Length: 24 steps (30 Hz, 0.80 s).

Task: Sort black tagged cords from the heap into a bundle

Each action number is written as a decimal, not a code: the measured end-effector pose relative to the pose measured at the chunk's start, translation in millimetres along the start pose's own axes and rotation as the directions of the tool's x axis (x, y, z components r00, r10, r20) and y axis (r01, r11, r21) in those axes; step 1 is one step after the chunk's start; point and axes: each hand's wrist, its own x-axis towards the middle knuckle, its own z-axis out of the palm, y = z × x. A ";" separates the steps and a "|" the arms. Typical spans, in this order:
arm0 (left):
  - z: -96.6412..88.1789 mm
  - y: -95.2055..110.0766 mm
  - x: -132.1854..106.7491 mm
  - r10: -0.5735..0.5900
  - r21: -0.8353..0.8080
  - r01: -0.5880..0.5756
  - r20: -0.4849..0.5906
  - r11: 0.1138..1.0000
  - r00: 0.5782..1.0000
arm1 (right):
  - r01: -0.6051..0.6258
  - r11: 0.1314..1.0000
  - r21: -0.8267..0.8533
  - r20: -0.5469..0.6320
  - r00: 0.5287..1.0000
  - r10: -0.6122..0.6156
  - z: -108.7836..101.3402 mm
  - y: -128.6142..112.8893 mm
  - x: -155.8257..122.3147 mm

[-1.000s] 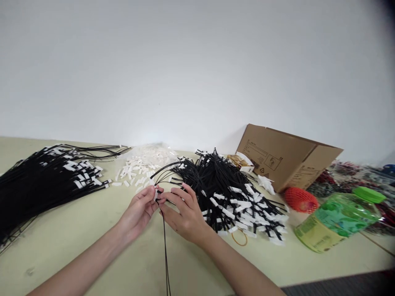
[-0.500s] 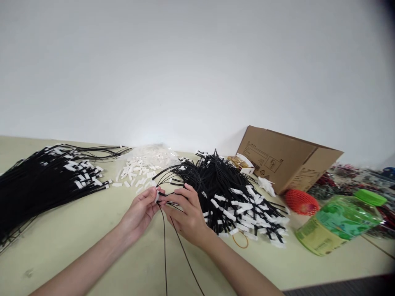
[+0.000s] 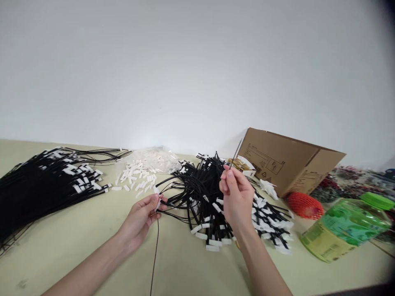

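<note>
My left hand (image 3: 138, 220) is closed, pinching a small white connector (image 3: 157, 202) between thumb and fingers. From that hand a thin black wire (image 3: 154, 250) hangs down past the lower edge of the view. My right hand (image 3: 237, 196) is raised over the pile of black wires (image 3: 200, 185); thumb and fingertips pinch another black wire (image 3: 235, 153), whose stiff end points up. Many wires in the pile carry white connectors, and several of their ends reach across to my left fingers. Whether those ends touch the fingers I cannot tell.
At left lies a large bundle of black wires (image 3: 40, 189) with white ends. Loose white connectors spill from a clear bag (image 3: 166, 159). To the right are a cardboard sheet (image 3: 274, 160), a red mesh-wrapped object (image 3: 305, 205) and a green-capped bottle (image 3: 342, 230).
My right hand has moved away from my left, up and to the right, with a black wire in its fingertips. Two wires hung below my hands earlier; one hangs there now.
</note>
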 end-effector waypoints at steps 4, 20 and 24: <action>0.4 0.5 -1.5 0.010 0.071 -0.013 0.054 0.997 0.999 | 0.379 0.854 -0.356 0.406 0.886 -0.224 4.6 -4.9 -8.1; -0.2 1.0 -2.7 0.011 0.125 -0.028 0.134 0.992 0.991 | 0.544 0.704 -0.456 0.646 0.747 -0.159 16.1 -3.9 -17.3; -1.3 1.1 -3.2 0.006 0.126 -0.024 0.137 0.992 0.991 | 0.535 0.704 -0.467 0.647 0.749 -0.141 15.8 -4.4 -16.9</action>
